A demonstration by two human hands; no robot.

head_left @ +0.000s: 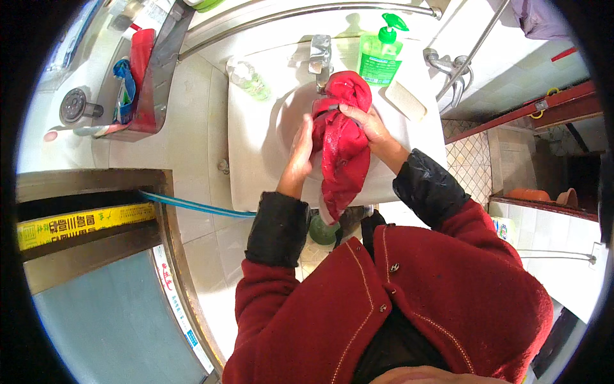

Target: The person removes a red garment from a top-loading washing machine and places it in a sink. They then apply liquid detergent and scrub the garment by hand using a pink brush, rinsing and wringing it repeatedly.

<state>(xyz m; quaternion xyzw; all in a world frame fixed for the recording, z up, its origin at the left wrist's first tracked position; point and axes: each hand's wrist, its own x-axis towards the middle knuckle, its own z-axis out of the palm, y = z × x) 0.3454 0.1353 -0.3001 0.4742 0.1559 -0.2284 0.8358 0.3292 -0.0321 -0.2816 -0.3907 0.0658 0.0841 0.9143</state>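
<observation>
A wet red cloth (346, 153) is bunched over the white washbasin (249, 144), its narrow end hanging past the front rim. My right hand (371, 126) grips the cloth from the right, thumb pressed on top and the other fingers hidden behind it. On the cloth's left side is my left hand (302, 146), seen edge-on with its palm turned towards the fabric. Whether its fingers curl under the cloth is hidden. The chrome faucet (320, 60) stands just behind the cloth's upper end.
Behind the basin's right side stands a green soap pump bottle (380, 57), with a pale soap bar (406, 101) nearby. A clear bottle (248, 79) is at the back left. The shower mixer (451, 72) and its hose are at right, a toiletry rack (144, 96) at left.
</observation>
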